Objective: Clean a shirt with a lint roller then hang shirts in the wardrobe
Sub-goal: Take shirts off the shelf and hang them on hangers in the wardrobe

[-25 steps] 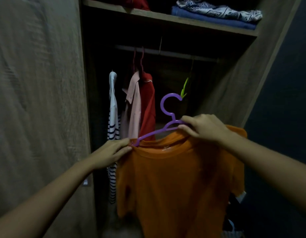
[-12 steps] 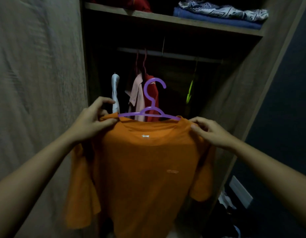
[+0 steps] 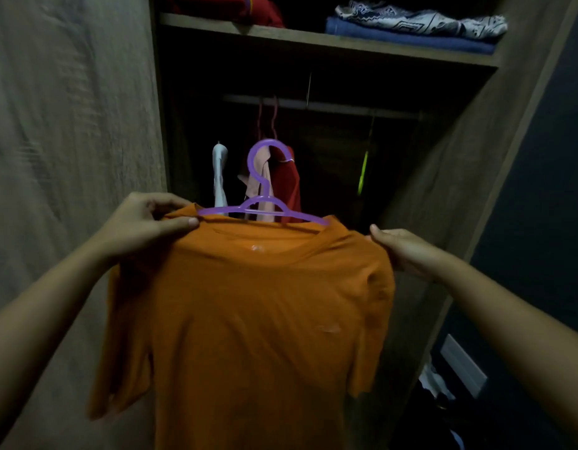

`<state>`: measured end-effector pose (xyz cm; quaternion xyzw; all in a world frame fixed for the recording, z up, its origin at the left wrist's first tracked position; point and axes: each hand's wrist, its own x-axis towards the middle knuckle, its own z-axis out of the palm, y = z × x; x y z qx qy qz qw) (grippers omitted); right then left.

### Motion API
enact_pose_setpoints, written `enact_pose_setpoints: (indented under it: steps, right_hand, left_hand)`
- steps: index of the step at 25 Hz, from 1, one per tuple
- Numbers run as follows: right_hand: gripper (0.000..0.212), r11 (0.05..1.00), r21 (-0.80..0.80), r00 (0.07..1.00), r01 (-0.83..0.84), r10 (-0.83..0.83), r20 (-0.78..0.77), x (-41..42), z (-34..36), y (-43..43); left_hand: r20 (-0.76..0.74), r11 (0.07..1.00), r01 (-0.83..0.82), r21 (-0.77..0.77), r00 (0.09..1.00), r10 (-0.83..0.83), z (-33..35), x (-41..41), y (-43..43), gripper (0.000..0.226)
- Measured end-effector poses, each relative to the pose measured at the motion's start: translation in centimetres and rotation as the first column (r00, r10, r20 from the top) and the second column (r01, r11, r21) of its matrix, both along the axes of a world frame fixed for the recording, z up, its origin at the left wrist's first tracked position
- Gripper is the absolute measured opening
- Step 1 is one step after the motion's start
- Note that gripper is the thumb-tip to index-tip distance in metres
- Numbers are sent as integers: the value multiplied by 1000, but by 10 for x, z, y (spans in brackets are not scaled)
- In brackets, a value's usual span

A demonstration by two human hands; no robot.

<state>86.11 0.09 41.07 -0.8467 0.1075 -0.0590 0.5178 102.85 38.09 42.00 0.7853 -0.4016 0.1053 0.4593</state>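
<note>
An orange T-shirt point(image 3: 255, 319) hangs on a purple plastic hanger point(image 3: 265, 190) in front of the open wardrobe. My left hand point(image 3: 148, 222) pinches the shirt's left shoulder at the hanger's end. My right hand point(image 3: 401, 251) grips the right shoulder of the shirt. The hanger's hook points up, below the wardrobe rail point(image 3: 320, 105) and apart from it. No lint roller is in view.
A white striped garment point(image 3: 219, 177), a pink shirt point(image 3: 260, 186) and a red shirt point(image 3: 286, 183) hang on the rail's left part. A green hanger point(image 3: 364, 173) hangs further right. Folded clothes point(image 3: 414, 24) lie on the top shelf point(image 3: 313, 39). The wardrobe door point(image 3: 70, 125) stands at left.
The shirt turned to face me and spread flat. My right hand moved from the hanger's neck to the right shoulder; my left hand rose. Since half a second ago little has shifted.
</note>
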Motion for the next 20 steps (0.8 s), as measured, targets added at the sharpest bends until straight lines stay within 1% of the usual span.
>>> enact_pose_setpoints:
  steps: [2,4,6,8,9,10,12,13,14,15,17,18,19,20]
  right_hand:
    - [27,989,-150,996,20,-7,86,1,2,0]
    - [33,976,-214,982,-35,73,175,1,5,6]
    - [36,929,-352,968,-110,181,174,2,7,13]
    - [28,898,-419,963,-137,220,156,5,6,15]
    - [24,901,-415,963,-124,211,171,5,5,14]
    - [23,917,-387,962,-102,190,196,4,5,14]
    - [25,951,-302,960,-71,147,237,0,7,13]
    - [26,959,-277,963,-67,134,232,-1,7,11]
    - [26,960,-273,968,-53,116,221,-2,7,10]
    - [23,955,-297,969,-2,75,235,0,7,9]
    - [12,927,-334,939,171,-51,339,6,9,14]
    - [20,916,-323,912,240,-98,399,10,9,20]
    - [24,921,-287,900,263,-127,417,16,7,30]
    - [19,946,-219,909,240,-140,392,19,6,45]
  left_hand:
    - [21,999,-32,23,999,32,-2,-3,-4,22]
    - [44,999,-40,37,998,38,-3,-9,-11,25]
    - [77,998,-37,49,996,33,-3,-16,-20,26]
    - [88,994,-62,93,995,54,-1,-21,-29,27]
    - [48,988,-62,139,997,56,2,-21,-31,30]
    - [-24,979,-31,203,999,36,7,-22,-30,41]
    - [-188,944,104,312,981,-46,16,-24,-24,69]
    - [-243,927,172,333,966,-92,19,-25,-22,76]
    - [-286,921,225,317,949,-134,19,-28,-21,77]
    - [-307,929,241,281,940,-151,18,-32,-24,73]
    - [-288,958,172,228,952,-103,13,-42,-35,56]
    - [-250,965,101,242,967,-38,10,-49,-44,43]
    - [-191,959,11,283,981,45,6,-56,-55,32]
    - [-116,943,-72,325,987,115,4,-62,-65,25]
